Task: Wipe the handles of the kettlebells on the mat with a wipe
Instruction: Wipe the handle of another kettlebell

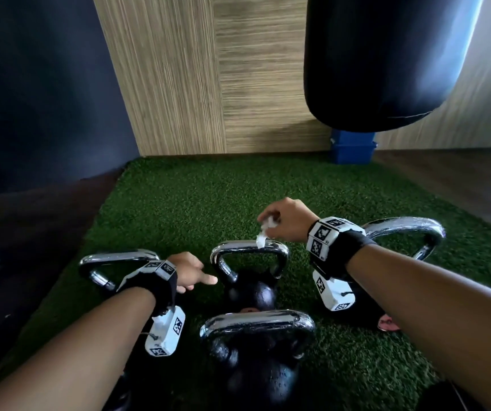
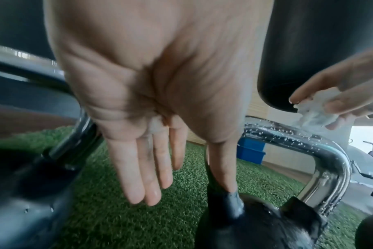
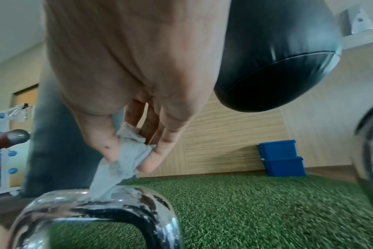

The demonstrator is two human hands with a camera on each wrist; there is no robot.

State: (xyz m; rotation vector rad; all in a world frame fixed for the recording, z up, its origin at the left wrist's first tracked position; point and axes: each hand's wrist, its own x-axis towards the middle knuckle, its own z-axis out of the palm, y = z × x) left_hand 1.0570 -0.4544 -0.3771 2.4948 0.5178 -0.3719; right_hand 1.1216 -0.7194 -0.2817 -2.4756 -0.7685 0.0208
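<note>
R hand [image 1: 287, 219] pinches crumpled white wipe [image 1: 265, 232] btwn thumb + fingertips; wipe's loose end touches top of chrome handle [image 1: 248, 247] of middle kettlebell [image 1: 251, 292]. L hand [image 1: 189, 271] empty, fingers straight, thumb tip against that kettlebell's handle base. Four kettlebells on green turf mat [image 1: 194, 203]. Droplets on handle. Black punching bag [image 1: 386, 60] hangs above; blue bins [image 1: 352, 151] by wall.

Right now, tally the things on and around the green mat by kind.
Kettlebells: 4
Wipes: 1
Blue bins: 2
Punching bags: 1
Total: 8
</note>
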